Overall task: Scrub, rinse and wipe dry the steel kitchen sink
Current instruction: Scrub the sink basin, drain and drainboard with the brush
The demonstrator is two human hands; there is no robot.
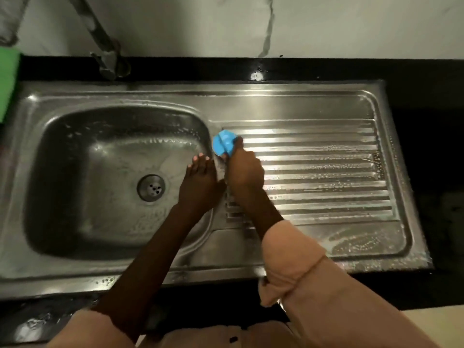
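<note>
The steel sink [75,96] has a deep bowl on the left with a round drain [151,187] and a ribbed draining board [319,172] on the right, both streaked with soapy water. My right hand [244,172] grips a blue scrubber [223,145] at the ridge between the bowl and the draining board. My left hand [200,179] lies with straight fingers on the bowl's right rim, just left of the right hand.
A tap [105,54] rises from the black counter [301,67] behind the bowl. A green object [8,84] sits at the far left edge. A pale marble wall [251,23] stands behind. The black counter continues to the right of the draining board.
</note>
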